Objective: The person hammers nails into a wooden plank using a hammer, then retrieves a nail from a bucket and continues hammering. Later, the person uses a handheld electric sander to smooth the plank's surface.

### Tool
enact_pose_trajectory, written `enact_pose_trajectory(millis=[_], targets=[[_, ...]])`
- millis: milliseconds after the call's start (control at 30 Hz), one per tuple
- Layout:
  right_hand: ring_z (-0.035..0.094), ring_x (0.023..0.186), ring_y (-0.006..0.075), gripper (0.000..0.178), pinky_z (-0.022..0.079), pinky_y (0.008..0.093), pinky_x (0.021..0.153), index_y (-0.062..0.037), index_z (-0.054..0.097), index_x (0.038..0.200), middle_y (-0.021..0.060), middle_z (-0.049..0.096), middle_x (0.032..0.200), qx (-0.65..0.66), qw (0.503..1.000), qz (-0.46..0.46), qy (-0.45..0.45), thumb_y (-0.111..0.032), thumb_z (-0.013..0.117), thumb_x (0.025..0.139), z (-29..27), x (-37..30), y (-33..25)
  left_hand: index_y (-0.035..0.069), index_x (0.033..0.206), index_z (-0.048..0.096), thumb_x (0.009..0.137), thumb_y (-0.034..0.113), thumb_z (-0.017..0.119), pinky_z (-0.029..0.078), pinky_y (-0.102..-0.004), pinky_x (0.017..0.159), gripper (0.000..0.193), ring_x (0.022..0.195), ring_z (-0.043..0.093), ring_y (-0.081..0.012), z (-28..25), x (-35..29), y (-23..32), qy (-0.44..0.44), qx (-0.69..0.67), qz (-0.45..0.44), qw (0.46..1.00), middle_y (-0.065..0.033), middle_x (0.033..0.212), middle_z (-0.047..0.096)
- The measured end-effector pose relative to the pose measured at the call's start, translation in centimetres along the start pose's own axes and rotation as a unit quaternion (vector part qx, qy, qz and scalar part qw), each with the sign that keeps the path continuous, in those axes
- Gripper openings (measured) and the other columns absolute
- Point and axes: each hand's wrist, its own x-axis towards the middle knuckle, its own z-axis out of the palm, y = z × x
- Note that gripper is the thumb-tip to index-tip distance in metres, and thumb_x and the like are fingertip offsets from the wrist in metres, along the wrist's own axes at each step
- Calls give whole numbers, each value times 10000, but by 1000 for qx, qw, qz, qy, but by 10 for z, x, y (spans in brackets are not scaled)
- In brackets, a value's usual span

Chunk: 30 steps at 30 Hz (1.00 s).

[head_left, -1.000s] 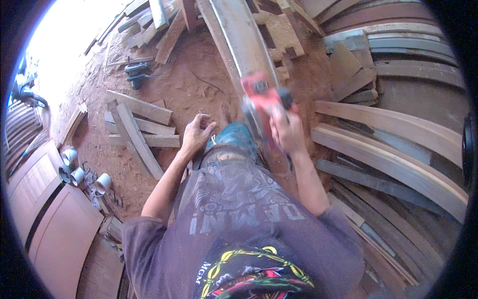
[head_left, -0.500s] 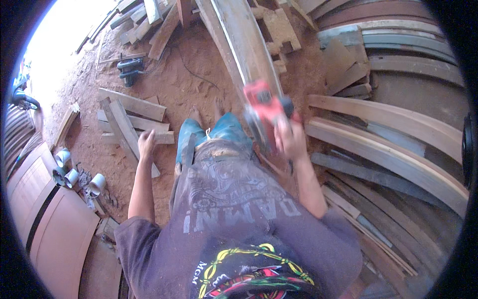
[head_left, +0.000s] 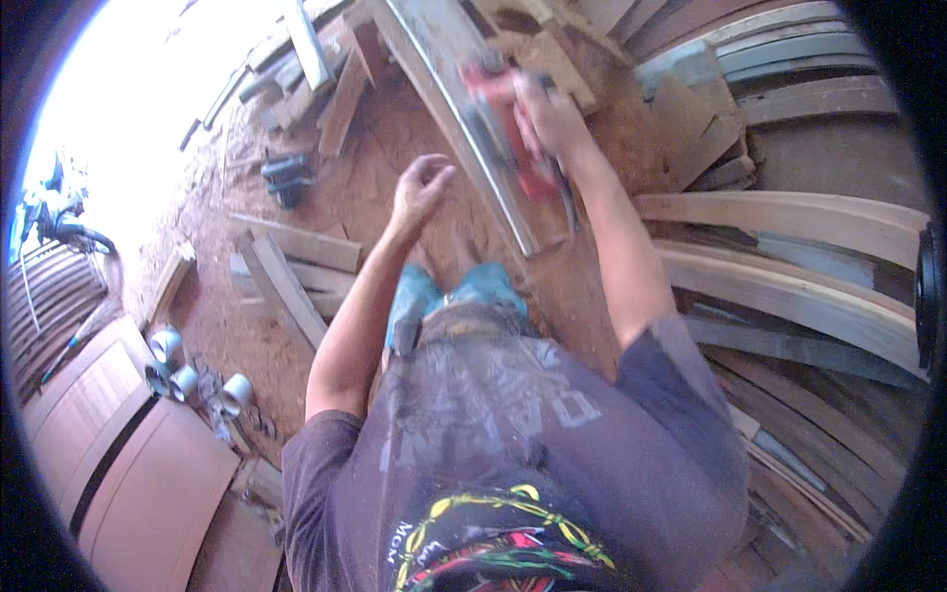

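My right hand is closed around the handle of a red electric hand planer, which is blurred by motion. The planer rests on or just over a long wooden board running from the top of the view to a near end in front of my legs. I cannot tell whether its sole touches the wood. To the left of the board, my left hand hangs in the air with its fingers bent and apart. Nothing is in it, and it does not touch the board.
A dark power tool sits on the reddish dirt floor, near loose offcuts. Long planks are stacked along my right. To the left lie wooden panels and white cylindrical pieces; a motorcycle stands farther off.
My right hand and the planer have moved forward along the board, away from me. My left hand has come up and to the right, toward the board. The whole view has shifted slightly.
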Motion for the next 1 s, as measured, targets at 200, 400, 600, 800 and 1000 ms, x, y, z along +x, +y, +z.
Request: enact_pose_trajectory(millis=[200,400,600,800,1000], targets=[[475,439,86,552,354,269,423,-102,574,712,-28,514,556,-19,975,187,118,-505,482,1078,-27,-241,52,28,1367,588,1035,283,673,568,-344,857,427,1050,675,-176,46,28,-11,-44,29,33,998,-95,1197,703],[484,448,75,531,355,264,416,-93,565,732,-33,526,587,19,969,205,134,-506,523,1063,-25,-226,47,25,1354,587,999,196,675,565,-365,884,403,1027,664,-195,66,19,-32,10,29,22,999,-86,1148,692],[525,499,197,503,445,348,496,-70,702,839,26,594,590,-16,995,78,66,-494,527,1044,-24,53,14,72,1426,587,1012,241,694,569,-350,871,460,1074,669,-192,57,10,-14,-22,31,45,998,-91,1219,698],[472,468,89,574,371,289,414,-60,729,862,-24,520,677,40,994,75,70,-565,528,1045,-7,100,-19,33,1433,568,1014,278,715,585,-352,864,507,1101,687,-217,-20,-20,-21,-14,-67,-66,995,-99,1261,694],[485,482,72,546,365,275,434,-89,617,740,-41,511,593,-56,992,103,44,-522,514,1057,2,-173,31,23,1265,641,1007,237,699,585,-320,717,340,949,726,-237,-173,-155,-214,262,-176,-254,914,-101,1140,701]])
